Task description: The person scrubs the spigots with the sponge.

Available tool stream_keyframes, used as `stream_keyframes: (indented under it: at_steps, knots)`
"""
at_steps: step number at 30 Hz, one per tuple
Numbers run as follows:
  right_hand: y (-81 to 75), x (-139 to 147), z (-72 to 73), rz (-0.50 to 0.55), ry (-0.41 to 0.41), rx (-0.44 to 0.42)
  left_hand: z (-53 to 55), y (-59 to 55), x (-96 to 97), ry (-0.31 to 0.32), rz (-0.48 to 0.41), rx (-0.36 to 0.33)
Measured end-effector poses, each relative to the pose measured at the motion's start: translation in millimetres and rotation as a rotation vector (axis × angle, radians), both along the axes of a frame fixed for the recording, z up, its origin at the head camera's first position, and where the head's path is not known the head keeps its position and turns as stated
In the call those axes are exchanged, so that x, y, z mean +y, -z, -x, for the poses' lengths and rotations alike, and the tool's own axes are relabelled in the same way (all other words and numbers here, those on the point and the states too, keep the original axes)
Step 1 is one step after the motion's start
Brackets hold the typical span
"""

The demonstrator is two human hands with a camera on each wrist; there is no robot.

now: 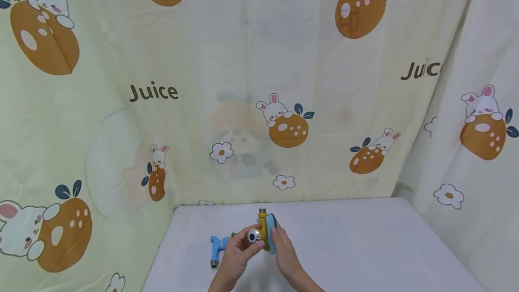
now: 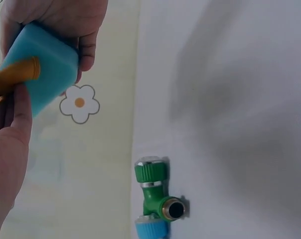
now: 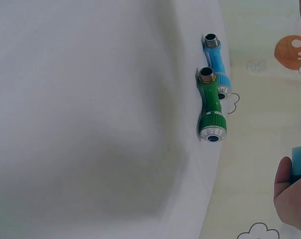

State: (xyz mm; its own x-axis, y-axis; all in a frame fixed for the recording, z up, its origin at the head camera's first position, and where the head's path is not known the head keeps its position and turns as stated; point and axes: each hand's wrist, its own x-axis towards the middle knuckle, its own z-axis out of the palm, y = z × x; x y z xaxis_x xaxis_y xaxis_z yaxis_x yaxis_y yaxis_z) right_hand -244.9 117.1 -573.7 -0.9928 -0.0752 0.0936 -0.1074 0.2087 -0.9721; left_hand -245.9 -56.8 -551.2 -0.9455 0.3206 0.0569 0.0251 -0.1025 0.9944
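Where the curtain (image 1: 211, 48) hangs beyond the left hand (image 1: 236, 252) and the right hand (image 1: 288, 253), it reads "Juice". The left curls its fingers round a glossy yellow tap (image 1: 263, 226) with a silver, dark-centred knob (image 1: 253, 236), between the hands; the right grips a light-blue sponge (image 1: 270, 222) touching it. A blue tap (image 1: 216, 248) and green tap (image 2: 153, 193) lie beside the left.

Passable over bench (image 1: 365, 247) right of right hand (image 1: 285, 249); blocked left of left hand (image 1: 236, 252) by blue tap (image 1: 216, 248) and green tap (image 3: 212, 99).
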Motion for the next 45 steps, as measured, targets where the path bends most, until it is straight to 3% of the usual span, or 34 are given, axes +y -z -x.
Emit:
stream_keyframes:
  at_steps: [7, 11, 14, 18, 21, 25, 30, 34, 36, 40, 45]
  knots:
    - [0.0, 2, 1.1, 0.034, 0.003, -0.027, 1.2, -2.6, -6.1, 0.058, -0.09, -0.034]
    - [-0.7, 2, 0.0, 0.024, 0.003, 0.004, 0.2, -2.3, -7.6, 0.08, -0.186, -0.066]
    - [0.5, 3, -0.5, -0.009, 0.053, 0.055, 1.1, -0.4, -8.4, 0.055, -0.202, -0.067]
    - [0.6, 4, -0.8, -0.019, 0.145, 0.107, 5.7, 1.9, -8.8, -0.061, -0.118, -0.066]
    - [-1.8, 4, -2.0, -0.019, 0.173, 0.147, 7.7, 5.4, -9.0, -0.129, 0.001, -0.07]
    - [-6.5, 1, -6.7, -0.059, 0.164, 0.247, 6.2, 11.9, -10.1, -0.108, 0.173, -0.025]
    - [-7.8, -4, -12.6, -0.186, 0.114, 0.414, 5.8, 17.3, -10.9, -0.064, 0.32, 0.11]
    - [-6.8, -6, -14.5, -0.297, 0.124, 0.521, 6.5, 18.0, -12.0, -0.082, 0.403, 0.186]
    - [-7.2, -5, -14.6, -0.321, 0.126, 0.533, 6.6, 17.1, -12.6, -0.111, 0.45, 0.201]
    - [-9.0, -3, -12.7, -0.322, 0.137, 0.489, 6.6, 14.2, -13.1, -0.165, 0.478, 0.217]
    - [-10.4, 0, -8.9, -0.252, 0.171, 0.387, 7.0, 10.0, -14.0, -0.209, 0.338, 0.194]
